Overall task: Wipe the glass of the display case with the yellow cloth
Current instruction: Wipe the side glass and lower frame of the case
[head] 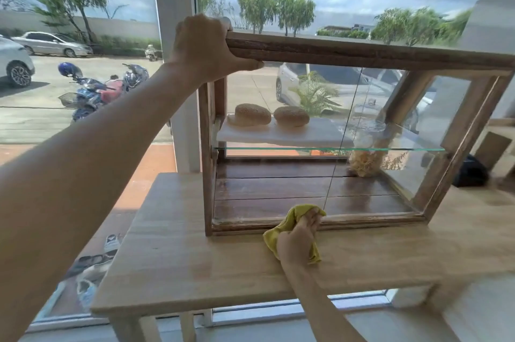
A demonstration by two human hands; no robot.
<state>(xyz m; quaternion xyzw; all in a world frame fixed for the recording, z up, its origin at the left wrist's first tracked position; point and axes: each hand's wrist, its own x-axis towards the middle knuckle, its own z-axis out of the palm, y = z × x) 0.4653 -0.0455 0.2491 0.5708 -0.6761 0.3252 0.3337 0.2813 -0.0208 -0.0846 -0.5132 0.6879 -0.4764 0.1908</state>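
Observation:
A wooden display case (362,53) with glass panes (278,180) stands on a light wooden table (195,258). My left hand (203,48) grips the case's top left corner. Down at the lower middle of the front pane, my right hand (299,238) holds a crumpled yellow cloth (281,230) pressed against the bottom frame and the glass. Inside, two round buns (253,114) lie on a white board (278,134) over a glass shelf (334,148), and a bag of snacks (365,160) stands toward the right.
Behind the table is a large window with a white pillar (174,7); cars and motorbikes are parked outside. A dark object (471,171) lies on the table right of the case. The table's front edge (223,302) is near me.

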